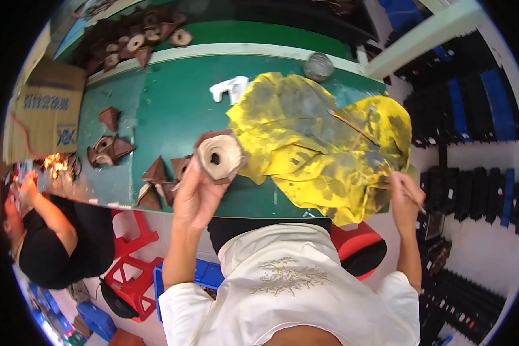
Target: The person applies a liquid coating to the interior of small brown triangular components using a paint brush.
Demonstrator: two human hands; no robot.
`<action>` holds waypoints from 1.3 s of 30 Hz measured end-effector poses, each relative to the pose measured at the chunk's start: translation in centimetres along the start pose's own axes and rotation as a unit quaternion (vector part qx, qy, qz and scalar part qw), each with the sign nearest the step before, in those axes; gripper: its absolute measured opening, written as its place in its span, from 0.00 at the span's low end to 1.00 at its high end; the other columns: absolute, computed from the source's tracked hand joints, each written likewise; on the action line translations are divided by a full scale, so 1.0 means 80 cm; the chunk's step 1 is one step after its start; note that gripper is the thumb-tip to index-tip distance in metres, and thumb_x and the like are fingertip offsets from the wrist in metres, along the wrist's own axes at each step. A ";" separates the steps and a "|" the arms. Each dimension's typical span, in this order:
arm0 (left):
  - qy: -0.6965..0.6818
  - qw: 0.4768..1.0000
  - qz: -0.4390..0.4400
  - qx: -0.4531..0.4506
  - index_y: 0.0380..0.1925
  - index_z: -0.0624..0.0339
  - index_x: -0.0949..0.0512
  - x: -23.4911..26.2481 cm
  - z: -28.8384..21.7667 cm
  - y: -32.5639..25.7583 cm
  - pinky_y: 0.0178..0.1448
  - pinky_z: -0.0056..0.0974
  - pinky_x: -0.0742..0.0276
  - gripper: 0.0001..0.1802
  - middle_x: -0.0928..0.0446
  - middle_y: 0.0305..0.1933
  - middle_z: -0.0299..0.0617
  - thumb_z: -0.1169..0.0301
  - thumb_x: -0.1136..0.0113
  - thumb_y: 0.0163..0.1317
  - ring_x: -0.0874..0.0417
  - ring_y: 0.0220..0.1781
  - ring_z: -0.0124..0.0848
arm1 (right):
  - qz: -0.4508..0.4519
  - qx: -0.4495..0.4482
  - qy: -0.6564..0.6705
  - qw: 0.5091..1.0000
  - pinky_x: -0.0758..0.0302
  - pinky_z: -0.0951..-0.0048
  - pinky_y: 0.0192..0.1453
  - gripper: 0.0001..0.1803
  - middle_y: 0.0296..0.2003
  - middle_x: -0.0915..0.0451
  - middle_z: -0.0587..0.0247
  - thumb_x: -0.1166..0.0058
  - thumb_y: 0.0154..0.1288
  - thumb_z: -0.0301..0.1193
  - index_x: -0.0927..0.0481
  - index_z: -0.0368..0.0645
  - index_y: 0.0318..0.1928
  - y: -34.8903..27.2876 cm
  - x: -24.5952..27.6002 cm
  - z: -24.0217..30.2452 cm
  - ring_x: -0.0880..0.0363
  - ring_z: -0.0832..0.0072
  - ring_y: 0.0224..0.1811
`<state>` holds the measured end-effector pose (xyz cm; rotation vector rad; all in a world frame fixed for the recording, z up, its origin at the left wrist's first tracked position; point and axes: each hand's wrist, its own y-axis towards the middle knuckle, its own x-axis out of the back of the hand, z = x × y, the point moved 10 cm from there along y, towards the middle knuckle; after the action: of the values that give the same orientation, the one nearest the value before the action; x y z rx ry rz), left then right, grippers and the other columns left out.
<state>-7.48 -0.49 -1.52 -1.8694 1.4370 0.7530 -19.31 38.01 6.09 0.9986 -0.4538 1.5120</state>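
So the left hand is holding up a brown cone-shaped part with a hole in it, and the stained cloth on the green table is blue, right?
Not quite. The head view shows the cloth is yellow with grey stains, not blue. The left hand does hold the brown cone-shaped part over the green table.

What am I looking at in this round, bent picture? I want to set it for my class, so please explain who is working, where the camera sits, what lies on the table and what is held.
There is no machine here: a person works with bare hands. The one picture comes from a wide fisheye camera on that person's head, looking down, so straight edges curve. The left hand holds up a brown, cone-like piece with a pale face and a hole. The right hand holds a thin stick, perhaps a brush. On the green table lie a stained yellow cloth, another thin stick on it, and more brown pieces. Another person sits at the left.
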 end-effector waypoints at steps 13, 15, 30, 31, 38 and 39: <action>-0.146 0.988 0.038 0.043 0.69 0.48 0.36 -0.010 0.036 0.009 0.53 0.36 0.24 0.25 0.30 0.66 0.34 0.55 0.54 0.77 0.26 0.61 0.30 | 0.121 -0.011 0.026 0.992 0.24 0.73 0.33 0.04 0.28 0.16 0.56 0.40 0.65 0.24 0.16 0.35 0.34 0.018 -0.044 0.021 0.17 0.72 0.28; -0.144 0.988 0.030 0.045 0.69 0.48 0.36 -0.009 0.037 0.011 0.54 0.36 0.24 0.24 0.30 0.66 0.35 0.55 0.55 0.77 0.26 0.61 0.30 | 0.035 -0.005 0.022 0.999 0.24 0.72 0.34 0.06 0.27 0.16 0.57 0.42 0.67 0.25 0.16 0.35 0.36 0.021 -0.010 0.019 0.17 0.72 0.28; -0.071 0.996 0.029 0.044 0.72 0.53 0.43 -0.036 0.041 0.003 0.59 0.40 0.25 0.26 0.33 0.69 0.40 0.60 0.59 0.78 0.27 0.65 0.34 | 0.054 0.105 0.220 0.968 0.24 0.78 0.32 0.02 0.26 0.16 0.58 0.41 0.63 0.19 0.18 0.33 0.32 0.026 0.004 0.130 0.18 0.76 0.25; -0.070 0.996 0.028 0.043 0.72 0.53 0.43 -0.035 0.039 0.002 0.59 0.40 0.25 0.26 0.33 0.69 0.40 0.60 0.59 0.78 0.27 0.65 0.34 | 0.080 0.114 0.237 0.962 0.23 0.78 0.32 0.02 0.26 0.17 0.58 0.41 0.63 0.19 0.18 0.33 0.32 0.033 0.003 0.141 0.18 0.76 0.25; -0.075 0.996 0.053 0.017 0.70 0.50 0.39 -0.034 0.022 -0.005 0.65 0.47 0.28 0.24 0.34 0.71 0.39 0.60 0.57 0.77 0.29 0.68 0.38 | 0.161 -0.023 0.246 0.955 0.23 0.79 0.33 0.06 0.26 0.16 0.61 0.42 0.66 0.23 0.18 0.32 0.33 0.013 -0.037 0.053 0.17 0.79 0.26; -0.074 0.996 0.043 0.022 0.69 0.50 0.38 -0.031 0.025 -0.005 0.65 0.47 0.27 0.24 0.34 0.71 0.39 0.60 0.58 0.77 0.29 0.68 0.38 | 0.157 -0.049 0.205 0.965 0.23 0.79 0.33 0.06 0.26 0.16 0.62 0.41 0.67 0.24 0.18 0.32 0.33 0.011 -0.037 0.031 0.17 0.79 0.27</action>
<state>-7.78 2.58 -0.80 -1.6903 1.4360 0.8758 -19.58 34.12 5.32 0.5285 -0.3969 1.9071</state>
